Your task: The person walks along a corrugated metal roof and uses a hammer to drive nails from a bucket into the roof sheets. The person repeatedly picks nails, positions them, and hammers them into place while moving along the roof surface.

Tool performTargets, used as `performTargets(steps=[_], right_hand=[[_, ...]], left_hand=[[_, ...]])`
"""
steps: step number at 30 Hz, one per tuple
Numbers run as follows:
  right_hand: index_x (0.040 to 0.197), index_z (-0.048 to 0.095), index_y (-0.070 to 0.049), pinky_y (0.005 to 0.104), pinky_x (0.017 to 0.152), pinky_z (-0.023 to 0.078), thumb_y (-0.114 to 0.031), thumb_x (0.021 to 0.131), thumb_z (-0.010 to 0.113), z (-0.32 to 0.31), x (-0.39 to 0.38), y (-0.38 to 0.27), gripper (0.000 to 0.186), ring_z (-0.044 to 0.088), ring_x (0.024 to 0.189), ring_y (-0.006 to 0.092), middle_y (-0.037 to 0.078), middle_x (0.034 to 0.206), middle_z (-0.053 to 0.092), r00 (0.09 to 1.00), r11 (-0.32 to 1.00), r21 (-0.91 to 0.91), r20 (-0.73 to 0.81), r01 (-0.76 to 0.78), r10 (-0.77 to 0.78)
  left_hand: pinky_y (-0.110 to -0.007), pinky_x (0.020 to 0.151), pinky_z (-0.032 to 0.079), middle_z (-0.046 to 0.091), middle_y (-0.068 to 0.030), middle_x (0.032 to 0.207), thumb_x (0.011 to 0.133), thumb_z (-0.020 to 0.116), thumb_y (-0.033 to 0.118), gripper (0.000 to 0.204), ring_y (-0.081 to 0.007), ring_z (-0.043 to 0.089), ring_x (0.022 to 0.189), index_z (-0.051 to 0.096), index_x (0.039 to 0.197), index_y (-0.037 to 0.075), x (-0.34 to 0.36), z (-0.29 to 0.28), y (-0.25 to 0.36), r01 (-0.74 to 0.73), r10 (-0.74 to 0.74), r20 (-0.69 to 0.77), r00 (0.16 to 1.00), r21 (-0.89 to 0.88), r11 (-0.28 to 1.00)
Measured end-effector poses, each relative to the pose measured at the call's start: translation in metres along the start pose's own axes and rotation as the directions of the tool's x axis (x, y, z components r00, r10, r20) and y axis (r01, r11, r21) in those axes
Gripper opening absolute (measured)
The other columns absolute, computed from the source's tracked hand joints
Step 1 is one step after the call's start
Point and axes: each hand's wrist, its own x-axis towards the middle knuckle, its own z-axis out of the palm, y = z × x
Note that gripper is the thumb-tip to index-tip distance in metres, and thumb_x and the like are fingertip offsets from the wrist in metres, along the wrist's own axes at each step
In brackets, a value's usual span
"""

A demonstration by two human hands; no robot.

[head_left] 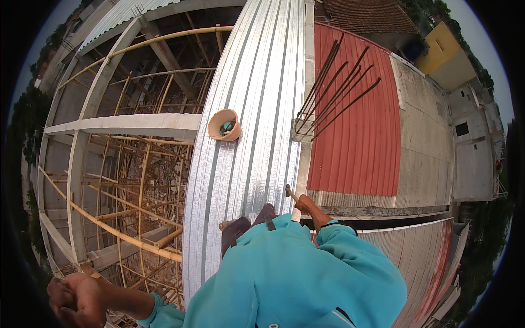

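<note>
My right hand (310, 209) is closed round the wooden handle of a hammer (293, 194). The hammer's dark head is over the right edge of the shiny corrugated metal sheet (257, 109), close to my knees. At the lower left my left hand (79, 300) is raised and held out from my body, its fingers curled inward. Whatever those fingers may hold is hidden. On the sheet ahead of me stands an orange-tan bucket (223, 125) with dark and green items inside, too small to name.
Left of the sheet is an open drop with concrete beams (126, 123) and bamboo scaffolding (126, 236). Several bare steel rods (342, 90) jut from a concrete stub on the right. Beyond them lies a lower red roof (355, 126) beside grey roofing.
</note>
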Motion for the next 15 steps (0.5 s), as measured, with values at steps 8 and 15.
performTargets(steps=[8,15], right_hand=[[0.082,0.069,0.006,0.0415,0.055,0.053,-0.030,0.087,0.068,0.004,0.040,-0.005,0.036,0.068,0.063,0.0274,0.016,0.072,0.068,0.996,0.993,-0.091,0.058,0.074,-0.069],[0.088,0.072,0.000,0.0414,0.059,0.054,-0.021,0.079,0.068,-0.017,0.069,-0.020,0.024,0.069,0.066,0.0284,0.017,0.076,0.071,0.997,0.995,-0.074,-0.041,0.063,-0.066]], left_hand=[[-0.047,0.083,0.042,0.055,-0.0120,0.093,0.098,0.039,0.029,0.038,-0.0267,0.052,0.083,0.061,0.113,0.001,-0.373,-0.110,-0.042,0.796,-0.991,0.127,-0.046,0.604,0.040],[-0.046,0.063,0.041,0.059,-0.0160,0.088,0.090,0.058,0.023,0.033,-0.0264,0.055,0.073,0.064,0.106,-0.005,-0.487,-0.191,0.036,0.280,-0.640,-0.452,-0.621,0.635,-0.720]])
